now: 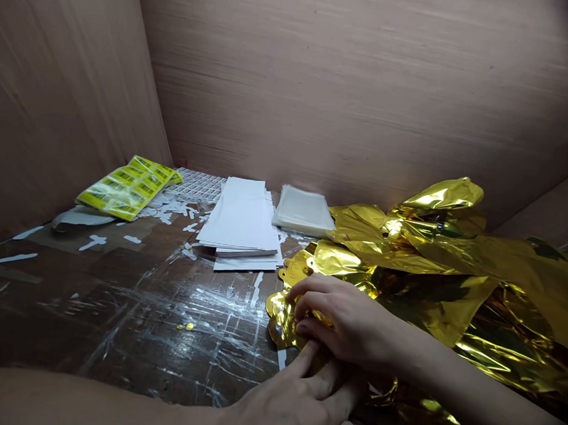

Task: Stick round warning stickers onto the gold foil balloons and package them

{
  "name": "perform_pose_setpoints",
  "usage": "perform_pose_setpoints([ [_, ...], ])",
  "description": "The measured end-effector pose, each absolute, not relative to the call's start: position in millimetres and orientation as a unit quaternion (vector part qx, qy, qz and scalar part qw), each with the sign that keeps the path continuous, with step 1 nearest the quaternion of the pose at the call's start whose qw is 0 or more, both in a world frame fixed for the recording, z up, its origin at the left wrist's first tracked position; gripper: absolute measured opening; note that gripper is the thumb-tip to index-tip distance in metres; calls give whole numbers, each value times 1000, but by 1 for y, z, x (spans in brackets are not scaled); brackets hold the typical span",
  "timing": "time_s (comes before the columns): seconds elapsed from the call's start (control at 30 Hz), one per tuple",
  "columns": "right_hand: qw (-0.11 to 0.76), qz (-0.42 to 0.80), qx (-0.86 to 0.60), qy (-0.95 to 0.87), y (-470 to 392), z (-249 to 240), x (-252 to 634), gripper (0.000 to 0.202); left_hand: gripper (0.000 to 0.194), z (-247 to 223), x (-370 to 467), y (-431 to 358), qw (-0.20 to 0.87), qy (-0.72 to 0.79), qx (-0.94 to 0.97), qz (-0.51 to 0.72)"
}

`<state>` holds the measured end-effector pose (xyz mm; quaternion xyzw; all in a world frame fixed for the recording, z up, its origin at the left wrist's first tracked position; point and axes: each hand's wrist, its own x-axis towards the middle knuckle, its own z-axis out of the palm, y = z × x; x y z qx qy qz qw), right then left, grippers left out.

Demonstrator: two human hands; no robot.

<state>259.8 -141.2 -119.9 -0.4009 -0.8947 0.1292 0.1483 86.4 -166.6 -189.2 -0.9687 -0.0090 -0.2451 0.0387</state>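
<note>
A large heap of shiny gold foil [453,253] spreads over the right side of the table, its scalloped edge reaching toward the middle. My right hand [338,313] comes in from the right with curled fingers on that scalloped edge, gripping the foil. Below it, my left hand [298,397] reaches in from the lower left. Its fingers point up and right, and their tips are hidden under my right hand and among the foil. Whether the left fingers hold any foil cannot be seen.
The dark table [130,331] bears scraps of tape. Toward the back lie yellow barcode labels [128,188], a sheet of small printed labels [202,186], a stack of white cards [240,216] and clear plastic sleeves [304,208]. Pinkish walls [319,81] stand behind and left.
</note>
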Motion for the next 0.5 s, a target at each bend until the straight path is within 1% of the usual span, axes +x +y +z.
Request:
perform_pose_setpoints([
  [0.03, 138, 115, -400, -899, -138, -118, 260, 4, 17, -190, 86, -166, 46, -9, -967, -251],
  [0.17, 107, 38, -410, -905, -123, -116, 257, 15, 21, -198, 87, -166, 91, -23, -949, -300],
  [0.23, 99, 13, -407, -908, -118, -113, 256, 12, 20, -202, 88, -167, 108, -20, -941, -319],
  [0.3, 96, 4, -405, -909, -121, -107, 256, 15, 16, -203, 88, -167, 111, -16, -938, -328],
  [0.4, 93, 32, -404, -909, -144, -94, 263, 20, 15, -199, 86, -165, 100, -11, -944, -315],
  [0.5, 65, 128, -416, -898, -179, -82, 274, 23, 18, -191, 83, -162, 96, 6, -945, -314],
])
